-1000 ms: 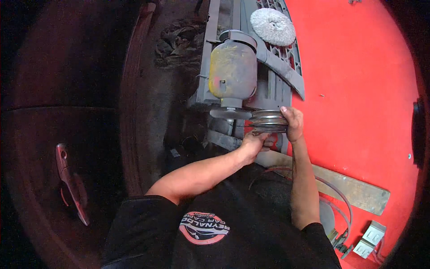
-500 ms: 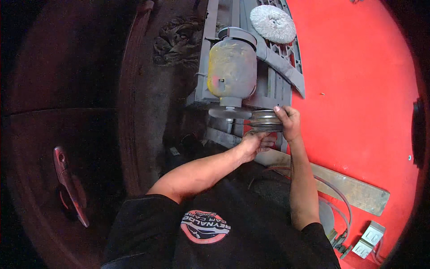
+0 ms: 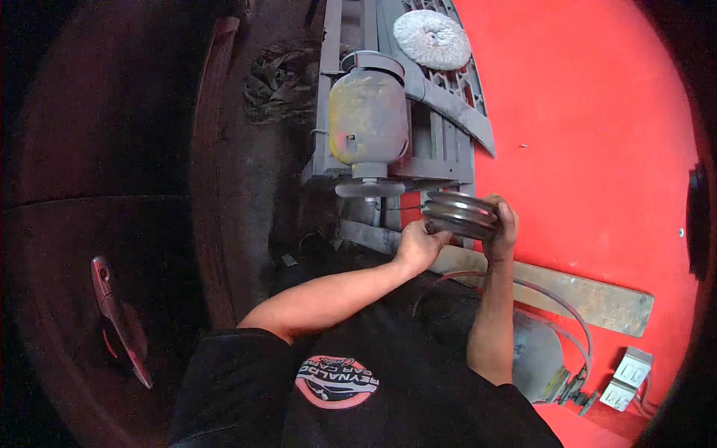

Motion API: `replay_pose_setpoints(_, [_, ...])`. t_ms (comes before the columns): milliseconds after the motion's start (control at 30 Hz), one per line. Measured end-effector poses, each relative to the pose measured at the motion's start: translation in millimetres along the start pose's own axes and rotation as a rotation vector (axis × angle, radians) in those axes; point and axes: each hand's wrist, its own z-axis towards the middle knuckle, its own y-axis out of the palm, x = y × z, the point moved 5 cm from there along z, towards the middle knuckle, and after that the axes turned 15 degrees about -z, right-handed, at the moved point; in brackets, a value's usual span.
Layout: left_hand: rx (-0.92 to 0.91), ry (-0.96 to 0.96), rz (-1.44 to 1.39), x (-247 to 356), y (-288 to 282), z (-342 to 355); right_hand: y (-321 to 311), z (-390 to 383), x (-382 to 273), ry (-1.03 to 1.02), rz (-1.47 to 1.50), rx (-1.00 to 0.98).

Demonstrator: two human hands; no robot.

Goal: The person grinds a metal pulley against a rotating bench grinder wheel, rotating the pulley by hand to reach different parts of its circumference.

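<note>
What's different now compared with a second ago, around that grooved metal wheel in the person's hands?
Both hands kept their hold on the grooved pulley. The right hand shifted from gripping its side to cupping the right rim, and the pulley now sits tilted. The left hand stayed beneath it. The grey motor and wire wheel did not move.

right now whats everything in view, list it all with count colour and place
stepped metal pulley: 1, dark grey, centre, held in both hands
electric motor: 1, grey with yellowish stains, upper centre on a grey metal frame
wire brush wheel: 1, pale grey, top, on the frame
wall: 1, red, right side
metal strip: 1, dull grey, on the red wall, lower right
grey cables: at least 2, lower right, looping down toward the sockets
wall sockets: 2, whitish, bottom right
red handle-like piece: 1, on the dark left side
left hand: on the pulley's near edge
right hand: gripping the pulley's right rim
</note>
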Motion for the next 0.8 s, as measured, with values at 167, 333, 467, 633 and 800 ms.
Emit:
replay_pose_setpoints(167, [-0.014,-0.113,-0.116,-13,-3,9,11,-10,33,0.248,0.22,0.095])
replay_pose_setpoints(333, [0.058,-0.338,-0.311,-28,-7,4,20,13,32,0.093,-0.184,-0.017])
replay_pose_setpoints(467, [0.059,-0.451,-0.531,-35,-4,9,34,32,15,0.002,-0.42,-0.096])
replay_pose_setpoints(633, [0.02,-0.531,-0.737,-36,9,15,54,45,-21,-0.006,-0.482,-0.21])
replay_pose_setpoints(800, [-0.03,-0.529,-0.922,-3,26,12,70,58,-55,-0.08,-0.734,-0.317])
